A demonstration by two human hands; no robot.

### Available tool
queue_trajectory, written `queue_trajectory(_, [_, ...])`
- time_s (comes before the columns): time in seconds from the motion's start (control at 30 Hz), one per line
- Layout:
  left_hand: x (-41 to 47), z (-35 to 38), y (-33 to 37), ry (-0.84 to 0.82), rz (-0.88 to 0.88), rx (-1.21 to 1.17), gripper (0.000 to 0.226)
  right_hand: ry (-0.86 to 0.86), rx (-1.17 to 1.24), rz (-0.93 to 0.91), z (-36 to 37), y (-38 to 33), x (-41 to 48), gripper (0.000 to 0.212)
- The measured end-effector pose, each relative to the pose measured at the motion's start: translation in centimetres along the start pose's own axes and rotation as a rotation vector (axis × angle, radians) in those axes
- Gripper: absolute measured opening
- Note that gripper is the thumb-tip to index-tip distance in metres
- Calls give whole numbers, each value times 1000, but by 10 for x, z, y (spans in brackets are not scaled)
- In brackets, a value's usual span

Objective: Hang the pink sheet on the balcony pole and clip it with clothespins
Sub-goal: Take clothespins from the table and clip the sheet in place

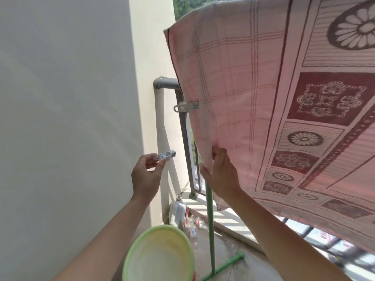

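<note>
Here, my left hand (145, 175) pinches 1 white clothespin (164, 156), apart from the pink sheet (233, 88). My right hand (221, 171) grips the sheet's hanging edge. 1 clipped clothespin (186, 106) bites that edge above; a green basin (129, 252) sits below.

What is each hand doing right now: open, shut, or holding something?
Left hand: pinches a white plastic clothespin.
Right hand: grips the lower edge of the pink patterned sheet.
</note>
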State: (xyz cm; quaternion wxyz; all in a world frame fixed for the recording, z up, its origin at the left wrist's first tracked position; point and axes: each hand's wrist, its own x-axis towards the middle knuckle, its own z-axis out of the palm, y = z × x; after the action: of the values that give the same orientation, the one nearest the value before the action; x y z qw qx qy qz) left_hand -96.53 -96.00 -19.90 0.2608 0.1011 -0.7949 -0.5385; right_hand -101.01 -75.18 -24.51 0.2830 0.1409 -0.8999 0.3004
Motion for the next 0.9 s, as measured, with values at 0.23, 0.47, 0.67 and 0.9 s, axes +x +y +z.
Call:
queue_trajectory(0.23, [65, 14, -16, -279, 120, -160, 21, 6, -183, 179, 15, -22, -4, 63])
queue_trajectory(0.47, [91, 5, -42, -497, 152, -233, 23, 186, -400, 276, 11, -56, -28, 93])
queue_trajectory(0.67, [99, -1, -62, -541, 108, -268, 24, 272, -651, -105, -19, -72, -24, 70])
queue_trajectory(0.9, [101, -17, -72, -501, 74, -298, 28, -178, -1093, -383, -38, -82, 9, 36])
